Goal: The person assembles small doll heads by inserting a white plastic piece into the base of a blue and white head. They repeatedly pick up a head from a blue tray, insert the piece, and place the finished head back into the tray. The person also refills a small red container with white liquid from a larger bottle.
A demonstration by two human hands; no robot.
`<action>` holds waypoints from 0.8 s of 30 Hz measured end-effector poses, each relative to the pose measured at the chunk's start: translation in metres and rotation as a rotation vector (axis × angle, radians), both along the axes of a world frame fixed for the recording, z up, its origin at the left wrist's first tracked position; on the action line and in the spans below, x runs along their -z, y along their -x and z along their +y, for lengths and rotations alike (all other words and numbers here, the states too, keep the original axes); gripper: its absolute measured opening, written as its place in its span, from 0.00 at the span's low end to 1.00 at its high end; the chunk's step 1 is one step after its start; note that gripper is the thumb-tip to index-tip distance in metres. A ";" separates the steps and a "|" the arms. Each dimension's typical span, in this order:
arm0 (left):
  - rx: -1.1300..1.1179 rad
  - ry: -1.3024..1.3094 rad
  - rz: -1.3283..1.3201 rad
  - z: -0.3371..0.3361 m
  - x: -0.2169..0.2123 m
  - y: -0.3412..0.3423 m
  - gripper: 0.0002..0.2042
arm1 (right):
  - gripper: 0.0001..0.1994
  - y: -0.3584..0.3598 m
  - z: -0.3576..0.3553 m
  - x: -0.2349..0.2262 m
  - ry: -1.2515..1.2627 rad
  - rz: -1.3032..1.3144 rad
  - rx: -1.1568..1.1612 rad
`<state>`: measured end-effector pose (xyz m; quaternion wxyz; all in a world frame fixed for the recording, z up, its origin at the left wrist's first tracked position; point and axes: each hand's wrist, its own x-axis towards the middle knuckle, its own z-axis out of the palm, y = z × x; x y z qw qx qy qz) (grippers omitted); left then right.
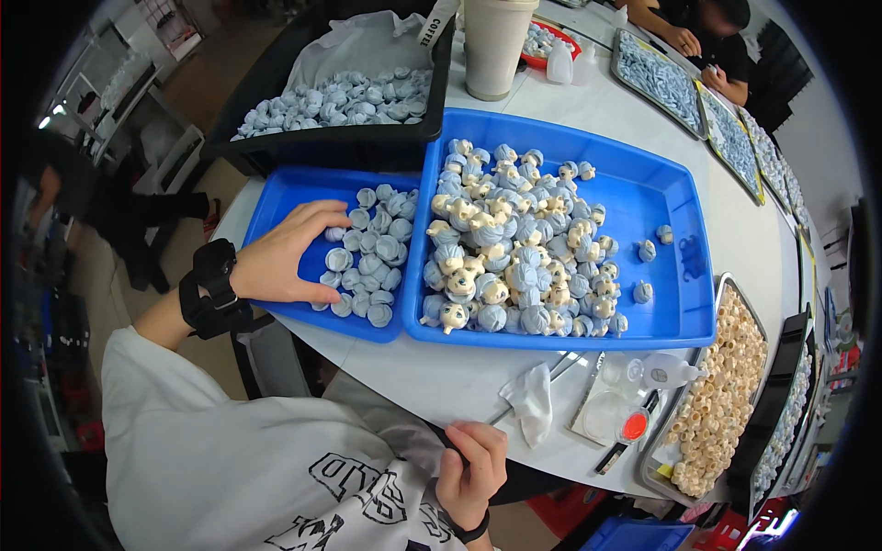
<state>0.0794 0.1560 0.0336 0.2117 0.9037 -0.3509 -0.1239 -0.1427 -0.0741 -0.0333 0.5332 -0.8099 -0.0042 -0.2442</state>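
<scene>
My left hand (292, 257), a black band on its wrist, reaches over a small blue tray (276, 207). Its thumb and fingers are spread at the edge of a pile of pale grey-blue, cup-shaped doll hair pieces (371, 261), gripping none that I can see. Beside it, a larger blue tray (657, 312) holds many small doll heads (514, 243) with cream faces and grey-blue hair. My right hand (473, 468) is below the table's front edge, fingers loosely curled and thumb apart, nothing visible in it.
A black crate (266, 151) with more hair pieces stands behind the small tray, next to a tall cup (497, 50). A cloth (530, 404), squeeze bottle (669, 371) and red pot (635, 425) lie in front. Right is a tray of cream parts (717, 395). Another person (703, 41) works across the table.
</scene>
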 end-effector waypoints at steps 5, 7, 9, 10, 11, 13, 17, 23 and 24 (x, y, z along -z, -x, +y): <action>-0.005 0.043 0.076 -0.003 -0.007 0.015 0.34 | 0.07 -0.002 0.000 0.000 0.008 -0.011 0.025; -0.061 0.080 0.106 0.002 -0.006 0.025 0.34 | 0.07 -0.002 0.001 -0.001 0.002 -0.011 0.023; -0.095 0.098 0.108 0.003 -0.004 0.032 0.30 | 0.07 -0.002 0.001 -0.001 0.002 -0.013 0.025; -0.091 0.109 0.091 0.003 -0.001 0.035 0.29 | 0.08 -0.002 0.001 -0.001 0.002 -0.007 0.026; -0.088 0.119 0.074 0.004 0.000 0.037 0.27 | 0.10 -0.001 0.001 0.000 0.001 -0.001 0.025; -0.090 0.114 0.013 0.001 0.003 0.039 0.25 | 0.12 -0.001 0.000 0.001 0.003 0.006 0.027; -0.143 0.134 -0.031 -0.003 0.007 0.046 0.23 | 0.12 0.001 0.001 0.003 0.003 -0.001 0.030; -0.209 0.161 -0.041 -0.003 0.020 0.045 0.21 | 0.10 -0.002 0.005 0.001 0.008 0.002 0.048; -0.230 0.162 -0.029 -0.003 0.020 0.045 0.21 | 0.09 -0.002 0.006 0.001 0.008 0.004 0.053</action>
